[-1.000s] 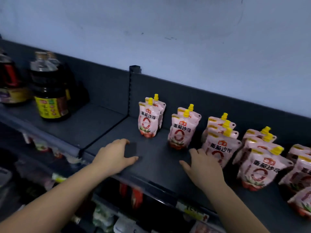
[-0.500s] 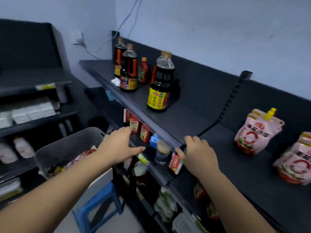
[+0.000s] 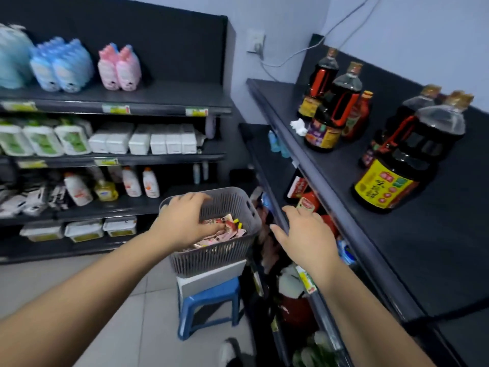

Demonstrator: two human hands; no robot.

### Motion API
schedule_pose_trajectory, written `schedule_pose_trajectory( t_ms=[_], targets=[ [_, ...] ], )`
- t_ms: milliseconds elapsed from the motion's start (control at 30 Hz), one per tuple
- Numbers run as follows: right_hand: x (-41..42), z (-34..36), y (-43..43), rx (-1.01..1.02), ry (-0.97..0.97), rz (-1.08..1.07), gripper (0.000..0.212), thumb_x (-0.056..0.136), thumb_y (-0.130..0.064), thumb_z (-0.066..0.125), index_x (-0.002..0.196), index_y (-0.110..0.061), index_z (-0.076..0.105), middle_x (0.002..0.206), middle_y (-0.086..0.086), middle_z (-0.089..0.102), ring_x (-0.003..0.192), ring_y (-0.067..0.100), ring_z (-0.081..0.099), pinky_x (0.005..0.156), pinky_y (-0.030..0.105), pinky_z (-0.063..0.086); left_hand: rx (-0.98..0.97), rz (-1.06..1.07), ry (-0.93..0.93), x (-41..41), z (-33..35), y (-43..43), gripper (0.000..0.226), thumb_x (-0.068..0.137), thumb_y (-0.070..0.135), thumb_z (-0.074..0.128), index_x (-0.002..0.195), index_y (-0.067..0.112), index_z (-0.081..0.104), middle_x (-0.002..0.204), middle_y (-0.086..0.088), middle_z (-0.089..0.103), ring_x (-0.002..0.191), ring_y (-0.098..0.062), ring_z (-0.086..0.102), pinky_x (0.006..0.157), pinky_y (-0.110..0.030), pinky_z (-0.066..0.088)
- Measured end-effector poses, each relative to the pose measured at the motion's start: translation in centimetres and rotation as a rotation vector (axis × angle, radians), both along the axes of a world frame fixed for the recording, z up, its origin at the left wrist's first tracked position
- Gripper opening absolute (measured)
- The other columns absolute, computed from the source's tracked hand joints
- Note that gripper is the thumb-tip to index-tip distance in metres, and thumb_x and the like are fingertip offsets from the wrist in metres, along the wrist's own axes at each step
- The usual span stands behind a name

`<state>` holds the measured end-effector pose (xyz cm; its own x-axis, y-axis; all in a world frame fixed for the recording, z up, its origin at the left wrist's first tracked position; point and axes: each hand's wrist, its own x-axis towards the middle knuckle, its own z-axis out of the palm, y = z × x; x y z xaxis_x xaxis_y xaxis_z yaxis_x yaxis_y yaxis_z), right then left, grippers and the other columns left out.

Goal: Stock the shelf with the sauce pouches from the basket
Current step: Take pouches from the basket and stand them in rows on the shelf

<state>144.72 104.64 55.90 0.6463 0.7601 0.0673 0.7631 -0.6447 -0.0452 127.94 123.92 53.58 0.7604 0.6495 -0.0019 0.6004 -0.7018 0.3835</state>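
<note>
A shop; price-tagged shelves hold rows of bottles.

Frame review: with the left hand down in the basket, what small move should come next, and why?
Probably close the left hand on one pouch and lift it clear of the basket. Its fingers reach down onto the heap inside, though whether they grip anything cannot be told, and the right hand hangs open and empty beside the basket.
</note>
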Motion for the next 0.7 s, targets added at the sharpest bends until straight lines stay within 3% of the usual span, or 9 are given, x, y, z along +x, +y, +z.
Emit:
schedule_pose_trajectory(
  t_ms=[400,700],
  targets=[
    [8.4,-5.7,16.7,-0.090,0.177,0.303,0.055,0.097,-0.053,0.045,0.139,-0.017,0.045,0.137,0.008,0.054,0.124,0.031,0.050,0.094,0.044,0.048,-0.096,0.303,0.111,5.5,-4.8,9.1,0.077,0.076,0.066,0.064,0.136,0.021,0.047,0.136,-0.005,0.056,0.123,-0.030,0.051,0.101,-0.045,0.045],
    [11.1,-12.4,23.2,-0.236,0.313,0.386,0.052,0.095,-0.052,0.049,0.135,-0.019,0.048,0.132,0.007,0.057,0.119,0.032,0.054,0.090,0.043,0.052,-0.347,0.382,0.099,9.9,-11.8,12.1,0.057,0.083,0.046,0.069,0.129,0.015,0.053,0.130,-0.009,0.060,0.116,-0.028,0.057,0.101,-0.039,0.045]
  ],
)
